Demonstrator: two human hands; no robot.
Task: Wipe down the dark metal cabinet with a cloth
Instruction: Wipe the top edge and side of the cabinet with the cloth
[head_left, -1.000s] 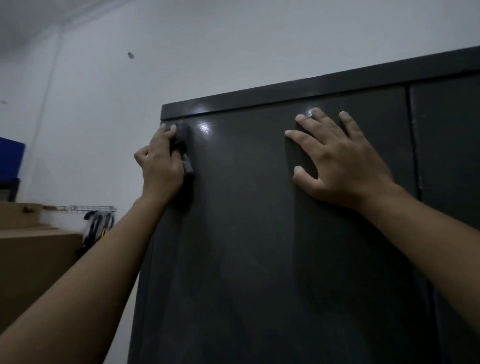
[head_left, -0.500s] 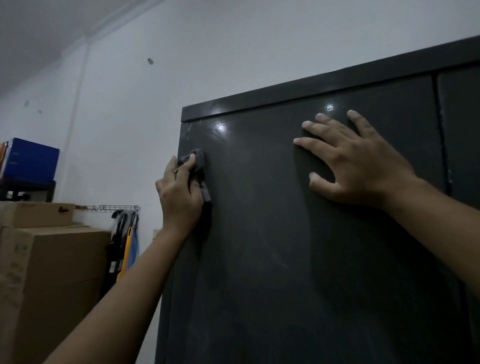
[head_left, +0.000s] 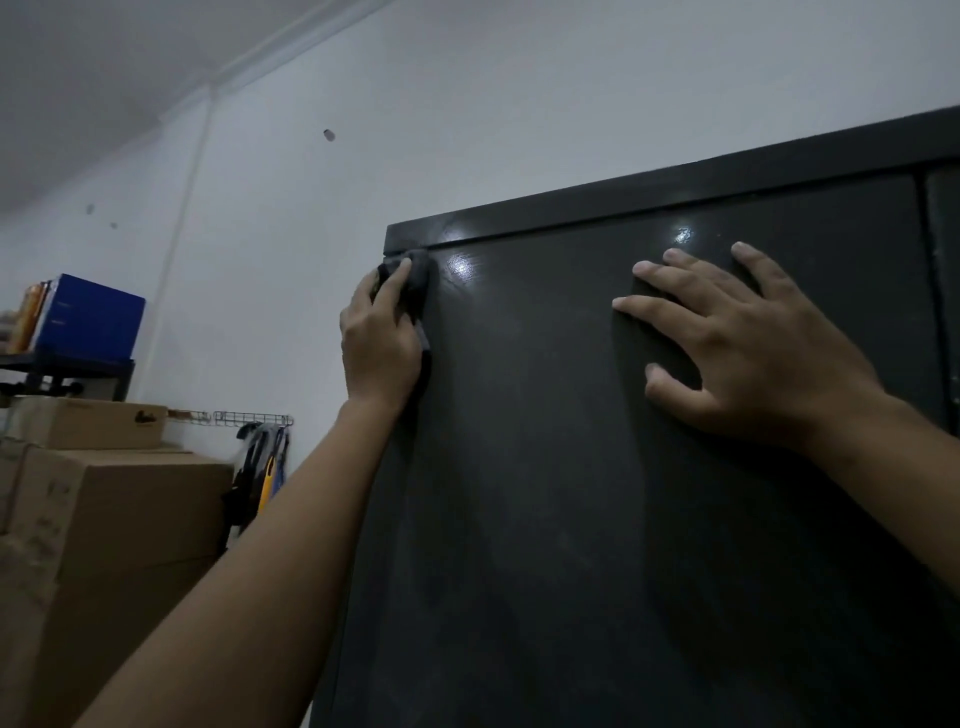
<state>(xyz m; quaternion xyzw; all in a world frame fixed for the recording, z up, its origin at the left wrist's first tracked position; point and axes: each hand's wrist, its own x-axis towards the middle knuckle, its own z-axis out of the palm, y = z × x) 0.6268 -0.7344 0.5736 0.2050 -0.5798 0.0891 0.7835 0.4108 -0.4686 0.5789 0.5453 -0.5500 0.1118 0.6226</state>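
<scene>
Cabinet first: tall dark metal cabinet (head_left: 571, 519) fills the right half of the head view and stands against a white painted wall (head_left: 519, 104). I see its glossy left door panel, a flat top rail (head_left: 675, 192) and a sliver of a second door (head_left: 943, 260) past a vertical seam at the right edge. A small bunched dark grey cloth (head_left: 415, 280) sits in the top left corner of the left door, just under the rail and touching the panel. The left hand (head_left: 379, 348) grips it, fingers curled over the wad and pressing it onto the metal right at the door's outer edge. The right hand (head_left: 753, 353) lies flat on the upper middle of the same door, fingers spread and straight, holding nothing, and I read it as a brace. For progress, I'd put this at wiping the top corner of the left door. Faint pale streaks show lower on the panel, but the dim light won't let me tell wiped metal from unwiped. By my judgement most of the job is left: the panel under and around the right hand, the lower door, the top rail, the second door, and the side face, which I can hardly see. Off to the left, well apart from the cabinet, are stacked brown cardboard boxes (head_left: 119, 509), a blue box file (head_left: 93, 317) on a dark shelf, and a wire wall rack (head_left: 244, 417) with dark items hanging under it.
</scene>
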